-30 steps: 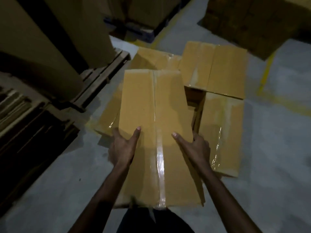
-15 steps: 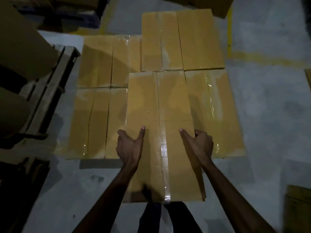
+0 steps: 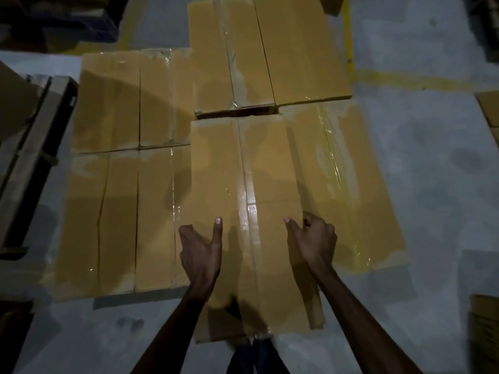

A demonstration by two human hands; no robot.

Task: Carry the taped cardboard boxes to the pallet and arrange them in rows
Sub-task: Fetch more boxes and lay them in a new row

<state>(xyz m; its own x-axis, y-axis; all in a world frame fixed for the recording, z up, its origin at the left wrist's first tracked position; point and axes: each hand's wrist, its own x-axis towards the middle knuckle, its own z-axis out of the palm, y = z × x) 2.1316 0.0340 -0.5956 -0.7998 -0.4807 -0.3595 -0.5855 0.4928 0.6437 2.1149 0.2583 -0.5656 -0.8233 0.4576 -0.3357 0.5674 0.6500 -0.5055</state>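
Observation:
I hold a long taped cardboard box [image 3: 243,184] in front of me, above a layer of similar boxes. My left hand [image 3: 201,252] grips its left side, thumb lying on the top. My right hand [image 3: 313,241] grips the right side, thumb on top and fingers curled over the edge. Below lie taped boxes in rows: two on the left [image 3: 113,211], one at the back left [image 3: 121,103], one at the back [image 3: 270,49] and one on the right [image 3: 351,184]. The pallet beneath them is hidden.
Wooden pallets [image 3: 32,147] stand stacked at the left edge. More cardboard [image 3: 486,319] lies at the right edge. Yellow floor lines [image 3: 405,82] run behind the boxes on the grey concrete floor [image 3: 432,157]. My legs [image 3: 253,354] show under the held box.
I have stepped closer and now look straight down on the rows of boxes. The held box has moved forward over the gap between the left and right boxes. Both hands keep their grip.

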